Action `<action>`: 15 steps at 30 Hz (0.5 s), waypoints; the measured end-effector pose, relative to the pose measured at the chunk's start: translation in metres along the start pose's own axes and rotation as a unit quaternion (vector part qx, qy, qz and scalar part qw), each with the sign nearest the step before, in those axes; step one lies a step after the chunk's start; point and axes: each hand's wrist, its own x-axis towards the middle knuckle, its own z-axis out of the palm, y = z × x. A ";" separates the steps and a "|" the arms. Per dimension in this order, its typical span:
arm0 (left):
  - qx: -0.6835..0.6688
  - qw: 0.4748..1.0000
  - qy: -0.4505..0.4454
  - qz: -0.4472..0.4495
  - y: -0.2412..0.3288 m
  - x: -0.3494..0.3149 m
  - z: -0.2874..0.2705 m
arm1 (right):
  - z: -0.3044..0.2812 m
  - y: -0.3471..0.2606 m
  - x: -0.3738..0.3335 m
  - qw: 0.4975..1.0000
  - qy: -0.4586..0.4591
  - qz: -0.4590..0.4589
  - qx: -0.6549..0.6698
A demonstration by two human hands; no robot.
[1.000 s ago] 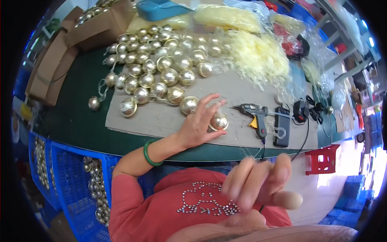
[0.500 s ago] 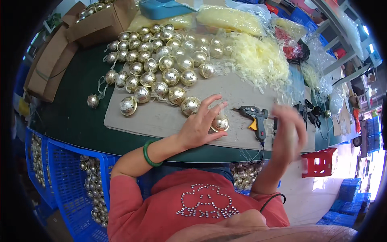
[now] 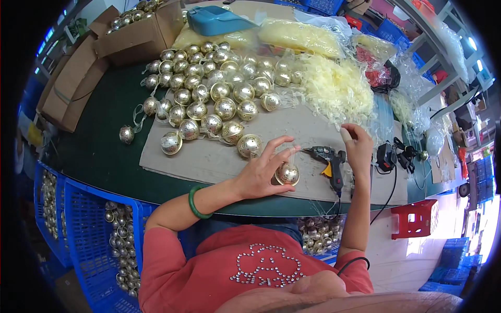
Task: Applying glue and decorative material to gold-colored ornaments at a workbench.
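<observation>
My left hand [image 3: 263, 169] curls round a gold, pierced ball ornament [image 3: 287, 173] standing on the cardboard sheet, thumb at its near side. Its fingertips hold the clear ribbon above the ball. A green bangle [image 3: 194, 202] circles my left wrist. My right hand [image 3: 358, 148] is at the near edge of a heap of pale yellow ribbon pieces [image 3: 336, 88], its thumb and finger drawn together; whatever is between them is too small to make out. Between my hands lies a black glue gun [image 3: 334, 166] with an orange trigger, its nozzle toward the ball.
Many gold balls [image 3: 224, 108] with ribbons cover the left of the cardboard [image 3: 172, 166]. Behind stand a blue dustpan [image 3: 214, 22], a ball-filled carton [image 3: 130, 41] and bagged ribbon [image 3: 300, 37]. Blue crates [image 3: 94, 208] stand below left; a red stool [image 3: 415, 219], right. Cords [image 3: 399, 177] trail right.
My right hand has moved up and left to the ribbon heap's edge, and its fingers have drawn together. My left hand stays around the ball. The view has shifted slightly.
</observation>
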 end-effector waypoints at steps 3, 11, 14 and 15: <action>-0.008 1.000 -0.011 0.015 0.000 0.005 0.004 | 0.015 0.056 0.020 0.945 0.009 -0.193 -0.265; -0.061 0.998 -0.032 -0.005 0.000 0.006 -0.004 | -0.035 -0.047 -0.019 0.994 -0.104 -0.020 0.040; -0.149 0.985 -0.083 -0.001 0.006 0.006 -0.008 | -0.045 -0.069 -0.057 0.939 -0.219 -0.007 0.266; -0.204 0.972 -0.118 -0.006 0.007 0.005 -0.008 | -0.042 -0.067 -0.066 0.921 -0.233 0.011 0.311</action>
